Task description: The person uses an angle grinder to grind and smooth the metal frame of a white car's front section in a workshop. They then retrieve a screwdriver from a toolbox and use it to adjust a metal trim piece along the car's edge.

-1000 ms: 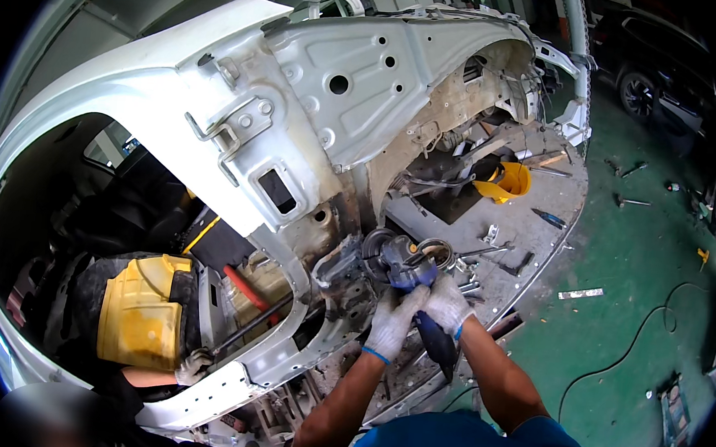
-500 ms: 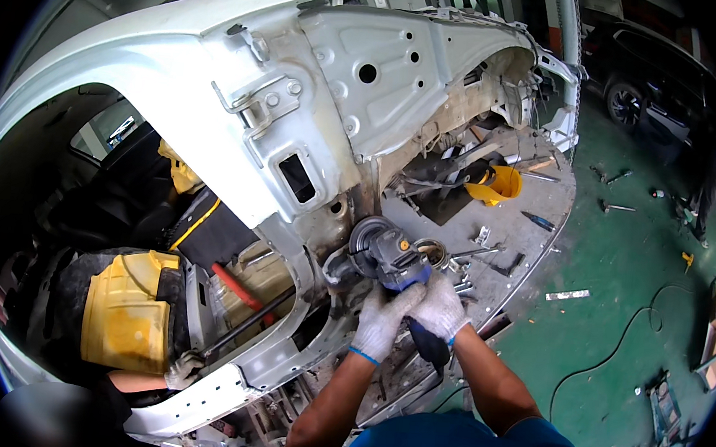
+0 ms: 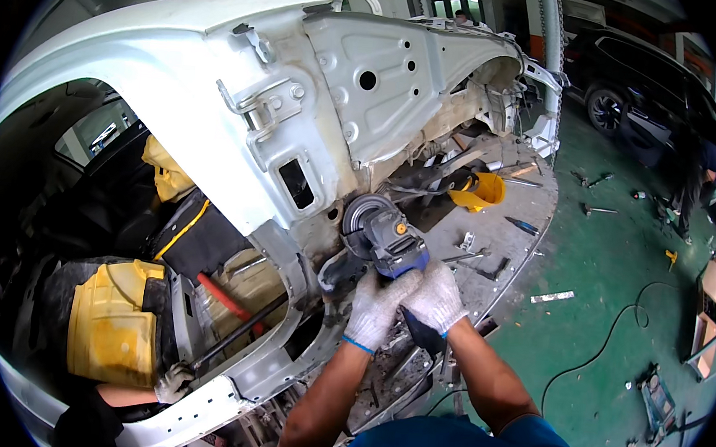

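Note:
An angle grinder (image 3: 392,236) with a round disc at its far end is gripped in both my hands. White knit gloves cover them. My left hand (image 3: 377,306) wraps the near left of its body, and my right hand (image 3: 436,297) closes round the right side. The disc (image 3: 364,216) is close to the lower front pillar (image 3: 347,168) of a stripped white car body (image 3: 217,86); whether it touches is unclear. A dark part of the tool hangs below my right hand. The gloves hide the grinder's handle.
A co-worker's gloved hand (image 3: 172,383) holds a long dark bar (image 3: 240,330) by the door sill. On the metal platform (image 3: 480,225) lie a yellow container (image 3: 480,193), pliers (image 3: 521,225) and loose tools. A cable (image 3: 591,364) runs over the green floor, and a black car (image 3: 638,86) stands beyond.
The grinder and both my hands have moved slightly up and to the left against the car body. My view has shifted a little to the right. Both hands keep their hold.

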{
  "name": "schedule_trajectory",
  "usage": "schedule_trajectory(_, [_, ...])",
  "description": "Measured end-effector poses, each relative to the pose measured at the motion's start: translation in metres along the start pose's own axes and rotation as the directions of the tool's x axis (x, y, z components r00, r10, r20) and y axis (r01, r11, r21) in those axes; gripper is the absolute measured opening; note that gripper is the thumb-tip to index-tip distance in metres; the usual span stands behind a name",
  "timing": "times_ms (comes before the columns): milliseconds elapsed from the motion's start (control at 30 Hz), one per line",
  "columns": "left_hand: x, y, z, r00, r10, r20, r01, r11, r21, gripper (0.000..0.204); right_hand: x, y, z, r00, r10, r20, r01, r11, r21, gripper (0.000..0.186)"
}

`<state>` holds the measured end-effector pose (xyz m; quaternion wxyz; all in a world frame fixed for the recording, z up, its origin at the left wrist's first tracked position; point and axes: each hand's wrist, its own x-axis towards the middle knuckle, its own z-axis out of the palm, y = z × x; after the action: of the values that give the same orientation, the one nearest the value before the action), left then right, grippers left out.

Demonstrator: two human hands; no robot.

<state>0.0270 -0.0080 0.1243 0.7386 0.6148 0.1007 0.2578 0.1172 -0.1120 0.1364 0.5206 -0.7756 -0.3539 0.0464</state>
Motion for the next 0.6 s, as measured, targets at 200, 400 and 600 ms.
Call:
schedule_trajectory(200, [0.009,0.008,0.005,0.999,-0.003,0.033,0.008,0.987,-0.162,0.050,0.007,-0.010,-0.005,0.998,-0.020,-0.066,0.017,0.999,-0.050,0.061])
schedule_trajectory(400, [0.011,0.020,0.011,0.999,0.053,-0.008,-0.054,0.984,-0.167,0.049,0.019,-0.014,-0.005,0.999,-0.019,-0.042,0.012,0.984,-0.177,0.061])
schedule_trajectory(600, [0.013,0.024,0.012,1.000,0.024,-0.010,-0.024,0.998,-0.055,0.047,0.022,-0.008,-0.006,0.999,-0.010,-0.040,0.008,0.998,-0.068,0.057])
